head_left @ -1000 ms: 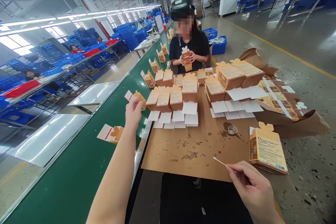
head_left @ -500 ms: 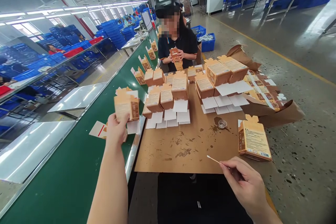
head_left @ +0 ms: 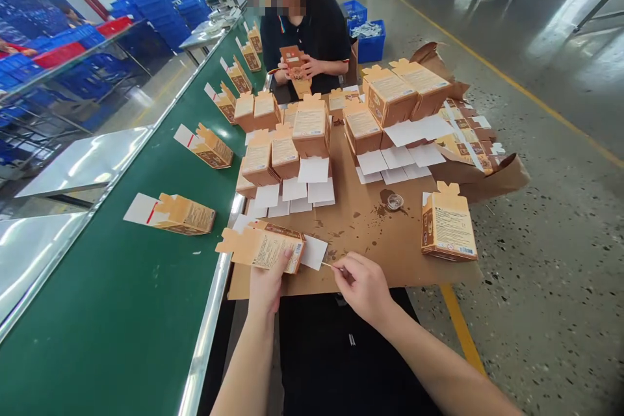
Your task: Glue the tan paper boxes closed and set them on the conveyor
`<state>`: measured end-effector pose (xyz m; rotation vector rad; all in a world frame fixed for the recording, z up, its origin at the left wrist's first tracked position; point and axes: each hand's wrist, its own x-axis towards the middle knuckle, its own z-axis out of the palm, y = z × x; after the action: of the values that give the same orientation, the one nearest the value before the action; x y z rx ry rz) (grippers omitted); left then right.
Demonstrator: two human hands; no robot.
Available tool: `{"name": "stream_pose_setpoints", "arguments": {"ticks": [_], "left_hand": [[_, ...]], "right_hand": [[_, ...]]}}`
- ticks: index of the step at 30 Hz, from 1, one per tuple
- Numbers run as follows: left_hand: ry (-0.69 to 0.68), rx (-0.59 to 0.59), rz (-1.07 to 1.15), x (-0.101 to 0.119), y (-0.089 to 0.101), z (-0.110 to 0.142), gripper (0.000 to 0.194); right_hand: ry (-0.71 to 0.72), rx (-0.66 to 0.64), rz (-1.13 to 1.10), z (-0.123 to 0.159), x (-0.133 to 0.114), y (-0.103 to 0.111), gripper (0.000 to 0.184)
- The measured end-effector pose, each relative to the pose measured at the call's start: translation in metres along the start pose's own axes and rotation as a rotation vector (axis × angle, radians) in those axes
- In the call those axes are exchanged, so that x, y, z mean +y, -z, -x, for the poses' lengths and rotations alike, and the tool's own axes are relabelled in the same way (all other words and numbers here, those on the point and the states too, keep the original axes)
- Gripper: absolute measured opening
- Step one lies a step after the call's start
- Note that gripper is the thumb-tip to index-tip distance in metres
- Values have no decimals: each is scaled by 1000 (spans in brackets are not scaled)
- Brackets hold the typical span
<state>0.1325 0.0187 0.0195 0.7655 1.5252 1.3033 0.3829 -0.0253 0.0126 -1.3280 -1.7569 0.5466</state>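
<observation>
My left hand (head_left: 269, 276) grips a brown printed carton (head_left: 273, 248) lying on its side above the near left part of the cardboard-covered table (head_left: 370, 266). The carton's scalloped flap points left, and its white flap (head_left: 313, 251) sticks out to the right. Between the thumb and fingers of my right hand (head_left: 363, 286) is a thin cotton swab (head_left: 327, 264). The swab's tip is at the white flap's edge; whether it touches I cannot tell. A small clear dish (head_left: 394, 202) stands beyond my right hand, with dark wet spots around it.
Stacked cartons (head_left: 312, 127) with white flaps fill the table's far side; another carton (head_left: 448, 224) stands at right. Several cartons (head_left: 188, 216) line the green conveyor belt (head_left: 141, 312) at left. Across the table a co-worker (head_left: 312, 32) holds a carton. Blue crates (head_left: 370, 42) sit behind.
My left hand has brought the carton from over the green belt to the table in front of me, tipped sideways. My right hand has moved left with the swab, to the white flap.
</observation>
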Motion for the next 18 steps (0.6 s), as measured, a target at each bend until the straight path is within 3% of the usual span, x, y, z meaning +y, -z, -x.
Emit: {"name": "stream_pose_setpoints", "arguments": {"ticks": [4,9,13,18], "left_hand": [[-45,23,-18,-2,-1,3,90],[-86,51,-66,-2,-10,11,88],[-105,46,-70,2,-8,9,95],[-122,7,-144,3,-4,9,96]], "right_hand": [[13,-51,53,-3,7,-14,29],[2,-62,75,-9,16,-13,31],[-16,-33,67,-10,17,-2,32],[-83,56,-66,6,12,27,30]]}}
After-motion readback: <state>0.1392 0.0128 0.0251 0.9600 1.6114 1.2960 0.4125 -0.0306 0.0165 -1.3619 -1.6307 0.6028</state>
